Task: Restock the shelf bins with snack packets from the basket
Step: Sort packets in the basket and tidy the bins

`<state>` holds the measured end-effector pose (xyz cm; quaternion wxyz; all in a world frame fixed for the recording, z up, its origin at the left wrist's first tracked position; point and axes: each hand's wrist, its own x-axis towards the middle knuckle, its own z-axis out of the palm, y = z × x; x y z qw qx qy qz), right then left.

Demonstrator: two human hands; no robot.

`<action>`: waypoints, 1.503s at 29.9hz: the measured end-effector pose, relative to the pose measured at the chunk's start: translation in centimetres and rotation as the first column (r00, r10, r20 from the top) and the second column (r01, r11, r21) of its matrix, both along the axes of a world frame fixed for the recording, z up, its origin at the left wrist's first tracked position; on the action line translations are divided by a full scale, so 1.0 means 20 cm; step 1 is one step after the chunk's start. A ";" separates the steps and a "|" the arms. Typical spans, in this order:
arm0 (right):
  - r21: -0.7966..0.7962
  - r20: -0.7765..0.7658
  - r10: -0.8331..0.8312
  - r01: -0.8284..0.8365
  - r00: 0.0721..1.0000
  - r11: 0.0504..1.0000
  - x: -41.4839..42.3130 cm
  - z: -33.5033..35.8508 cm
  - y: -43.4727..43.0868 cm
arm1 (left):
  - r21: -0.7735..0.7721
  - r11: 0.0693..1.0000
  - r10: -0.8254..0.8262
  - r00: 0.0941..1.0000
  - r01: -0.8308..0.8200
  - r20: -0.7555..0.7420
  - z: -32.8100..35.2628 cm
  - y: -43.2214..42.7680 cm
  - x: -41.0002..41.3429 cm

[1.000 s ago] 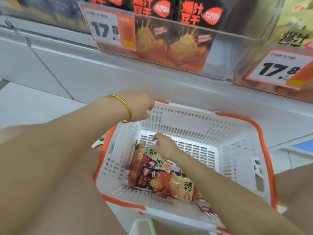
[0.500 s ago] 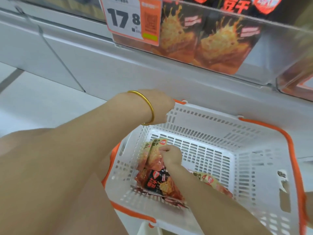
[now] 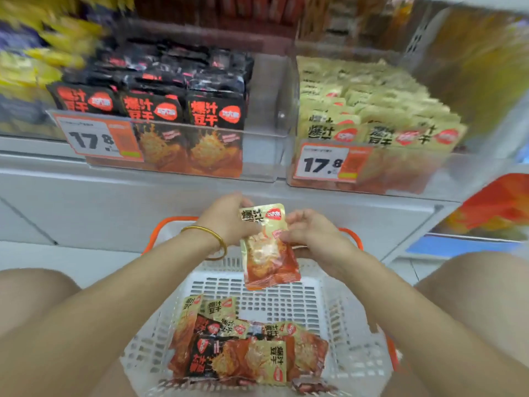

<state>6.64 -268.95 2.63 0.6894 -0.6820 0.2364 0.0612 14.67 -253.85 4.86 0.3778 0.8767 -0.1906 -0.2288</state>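
We pinch a gold packet (image 3: 267,247) between our left hand (image 3: 226,222) and right hand (image 3: 312,239), lifted clear above the basket (image 3: 337,325); half a second ago the right hand was still digging among the packets there. Ahead, the matching gold-packet bin (image 3: 429,173) sits up right, likely its destination.

Motion blur smears the upper shelf goods (image 3: 71,30), so their labels cannot be read. The small print on both price tags (image 3: 97,138) is too fine to tell. The left hand (image 3: 226,222) hides part of the held packet (image 3: 267,245), whose lower text is unreadable. The basket (image 3: 357,353) runs past the bottom edge, cutting off the lowest packets (image 3: 243,359).
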 end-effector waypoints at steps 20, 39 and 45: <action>-0.308 0.736 -0.154 0.528 0.660 0.791 -0.23 0.81 -0.77 | -0.509 0.792 0.047 0.797 0.338 0.602 0.84 -0.92 -0.19; -0.890 0.386 -0.126 0.405 0.914 0.209 -0.18 0.56 -0.98 | 0.024 0.995 -0.073 0.550 0.096 0.832 0.55 -1.18 -0.15; -0.878 0.425 -0.179 0.452 0.887 0.158 -0.15 0.55 -0.99 | 0.065 0.998 -0.070 0.399 0.026 0.914 0.48 -1.18 -0.16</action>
